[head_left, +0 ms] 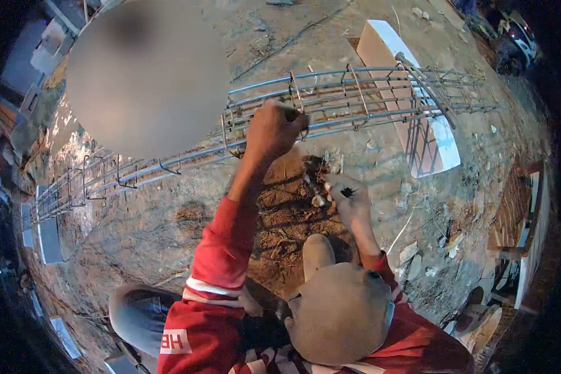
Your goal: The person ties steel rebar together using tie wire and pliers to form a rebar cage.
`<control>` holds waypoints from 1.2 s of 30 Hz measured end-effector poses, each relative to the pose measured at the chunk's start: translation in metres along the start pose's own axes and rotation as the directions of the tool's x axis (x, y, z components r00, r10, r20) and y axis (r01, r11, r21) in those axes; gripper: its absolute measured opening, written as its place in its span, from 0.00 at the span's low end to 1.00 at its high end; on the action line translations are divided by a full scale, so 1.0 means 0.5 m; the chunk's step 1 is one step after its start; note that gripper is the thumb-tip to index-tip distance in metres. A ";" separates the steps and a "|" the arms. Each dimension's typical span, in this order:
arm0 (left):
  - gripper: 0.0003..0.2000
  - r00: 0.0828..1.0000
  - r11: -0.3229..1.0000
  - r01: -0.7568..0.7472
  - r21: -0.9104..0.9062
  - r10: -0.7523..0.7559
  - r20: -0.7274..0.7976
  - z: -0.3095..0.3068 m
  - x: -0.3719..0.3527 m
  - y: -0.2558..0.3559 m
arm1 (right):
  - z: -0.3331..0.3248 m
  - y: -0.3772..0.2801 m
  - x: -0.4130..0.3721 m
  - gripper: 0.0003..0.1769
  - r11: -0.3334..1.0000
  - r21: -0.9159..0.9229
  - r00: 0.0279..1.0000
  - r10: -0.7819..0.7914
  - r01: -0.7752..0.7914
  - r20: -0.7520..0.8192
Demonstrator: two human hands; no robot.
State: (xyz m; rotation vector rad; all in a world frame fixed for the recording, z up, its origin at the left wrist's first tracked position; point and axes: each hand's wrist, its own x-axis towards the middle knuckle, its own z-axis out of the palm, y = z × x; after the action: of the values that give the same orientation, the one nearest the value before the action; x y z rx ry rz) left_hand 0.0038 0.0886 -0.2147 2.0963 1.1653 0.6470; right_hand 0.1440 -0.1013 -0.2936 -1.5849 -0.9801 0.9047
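A long rebar cage (330,96), made of thin steel bars with square stirrups, crosses the view from lower left to upper right. My left hand (274,128) is closed at its near bars, fingers curled around a stirrup. Lower and to the right, my right hand (350,196) is held over the dug soil (280,202), on the near side of the cage. Its fingers are curled inward, and a small dark thing shows by the fingertips; I cannot tell what it is. A dark spot marks the back of this hand.
Under the cage's right part lies a pale rectangular block (436,146), with a short bar (427,84) across the cage there. Another block (48,234) supports the left end. A large blurred patch hides part of the cage. Stones (410,252) and planks (514,209) lie at right.
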 end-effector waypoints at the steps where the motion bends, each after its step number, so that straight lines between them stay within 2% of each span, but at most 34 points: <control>1: 0.15 0.999 0.999 0.012 -0.034 -0.010 0.048 -0.004 0.007 -0.002 | 0.005 0.001 0.013 0.12 0.990 -0.136 0.999 -0.043 0.042 -0.003; 4: 0.15 0.993 0.998 0.002 -0.065 0.006 0.117 -0.015 0.012 0.000 | 0.033 -0.015 0.059 0.14 0.988 -0.090 0.992 -0.129 0.129 0.008; 6: 0.14 0.991 0.997 -0.022 -0.070 0.031 0.131 -0.019 0.015 -0.004 | 0.048 -0.053 0.077 0.15 0.972 -0.159 0.985 -0.168 0.171 0.034; 8: 0.14 0.982 0.983 -0.140 -0.117 0.154 0.113 -0.018 0.019 -0.018 | 0.066 -0.071 0.091 0.14 0.993 0.026 0.994 -0.113 0.113 -0.001; 9: 0.14 0.983 0.983 -0.138 -0.118 0.151 0.108 -0.011 0.015 -0.025 | 0.074 -0.072 0.094 0.14 0.993 0.023 0.993 -0.115 0.114 0.004; 10: 0.14 0.973 0.977 -0.210 -0.038 0.206 -0.102 -0.004 0.005 -0.025 | 0.082 -0.070 0.098 0.13 0.986 0.061 0.987 -0.154 0.157 -0.040; 11: 0.14 0.915 0.963 -0.264 0.055 0.268 -0.303 0.000 0.000 -0.025 | 0.086 -0.066 0.104 0.13 0.975 0.096 0.977 -0.194 0.202 -0.086; 12: 0.14 0.913 0.963 -0.265 0.053 0.268 -0.308 -0.004 -0.002 -0.022 | 0.090 -0.049 0.113 0.13 0.974 0.091 0.976 -0.198 0.206 -0.084; 14: 0.16 0.996 0.999 0.021 -0.031 -0.023 -0.081 -0.012 -0.001 -0.015 | 0.088 -0.012 0.132 0.13 0.948 -0.174 0.942 -0.293 0.265 -0.161; 15: 0.15 0.998 0.988 -0.063 -0.140 0.059 -0.031 -0.005 0.014 -0.026 | 0.096 -0.040 0.119 0.13 0.941 -0.168 0.919 -0.326 0.293 -0.220; 16: 0.15 0.998 0.986 -0.064 -0.154 0.060 -0.027 -0.008 0.021 -0.027 | 0.095 -0.047 0.113 0.13 0.940 -0.182 0.920 -0.324 0.288 -0.222; 18: 0.13 0.988 0.997 -0.055 -0.051 0.062 0.141 -0.023 0.029 -0.032 | 0.098 -0.057 0.111 0.13 0.939 -0.265 0.929 -0.283 0.218 -0.240; 19: 0.12 0.988 0.981 0.085 -0.173 -0.060 0.145 -0.015 0.031 -0.040 | 0.105 -0.050 0.111 0.10 0.936 -0.217 0.896 -0.334 0.278 -0.294; 20: 0.12 0.989 0.981 0.089 -0.174 -0.066 0.136 -0.012 0.034 -0.050 | 0.108 -0.047 0.115 0.10 0.934 -0.218 0.897 -0.339 0.284 -0.284; 22: 0.11 0.982 0.979 -0.160 -0.125 0.171 0.082 -0.011 0.043 -0.064 | 0.112 -0.049 0.122 0.08 0.983 -0.143 0.941 -0.152 0.113 -0.301; 23: 0.09 0.993 0.989 -0.051 -0.137 0.064 0.095 -0.006 0.042 -0.065 | 0.117 -0.053 0.124 0.08 0.982 -0.148 0.944 -0.160 0.121 -0.289; 24: 0.09 0.995 0.989 -0.046 -0.142 0.059 0.082 0.001 0.039 -0.067 | 0.122 -0.057 0.124 0.09 0.991 -0.067 0.945 -0.133 0.118 -0.298; 25: 0.09 0.997 0.994 0.005 -0.111 -0.013 -0.076 0.024 0.039 -0.087 | 0.125 -0.062 0.125 0.10 0.994 0.013 0.946 -0.103 0.113 -0.306; 26: 0.11 0.969 0.994 0.062 -0.089 -0.081 -0.233 0.048 0.040 -0.105 | 0.125 -0.067 0.124 0.10 0.993 0.004 0.949 -0.110 0.117 -0.297; 27: 0.15 0.965 0.932 0.125 -0.340 -0.194 -0.178 0.098 0.071 -0.160 | 0.122 -0.071 0.121 0.10 0.996 0.030 0.958 -0.073 0.084 -0.279; 29: 0.12 0.942 0.904 0.127 -0.408 -0.238 -0.236 0.111 0.061 -0.154 | 0.107 -0.087 0.115 0.11 0.998 0.049 0.964 -0.032 0.047 -0.265; 30: 0.12 0.916 0.876 0.122 -0.466 -0.280 -0.286 0.117 0.048 -0.148 | 0.093 -0.099 0.112 0.10 0.971 -0.149 0.947 -0.217 0.185 -0.238; 31: 0.13 0.921 0.995 -0.038 0.095 0.071 -0.382 0.083 0.016 -0.108 | 0.081 -0.105 0.112 0.08 0.888 -0.336 0.906 -0.387 0.315 -0.173; 32: 0.13 0.922 0.996 -0.037 0.086 0.067 -0.380 0.051 -0.006 -0.055 | 0.072 -0.100 0.117 0.08 0.886 -0.344 0.907 -0.385 0.311 -0.172; 34: 0.14 0.940 0.972 0.196 -0.131 -0.225 -0.257 0.009 -0.027 0.025 | 0.059 -0.089 0.134 0.04 0.902 -0.351 0.912 -0.341 0.250 -0.228; 35: 0.14 0.940 0.971 0.195 -0.138 -0.225 -0.256 0.011 -0.024 0.025 | 0.054 -0.131 0.129 0.04 0.900 -0.358 0.911 -0.343 0.249 -0.227; 36: 0.13 0.945 0.968 0.207 -0.145 -0.236 -0.228 0.013 -0.021 0.025 | 0.040 -0.181 0.119 0.06 0.764 -0.574 0.910 -0.409 0.296 -0.074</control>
State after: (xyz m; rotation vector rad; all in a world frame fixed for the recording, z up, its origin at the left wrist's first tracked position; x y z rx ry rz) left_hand 0.0100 0.0728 -0.2111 1.7883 1.4374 0.8614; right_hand 0.1352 -0.0258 -0.2138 -1.8261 -1.4244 0.1858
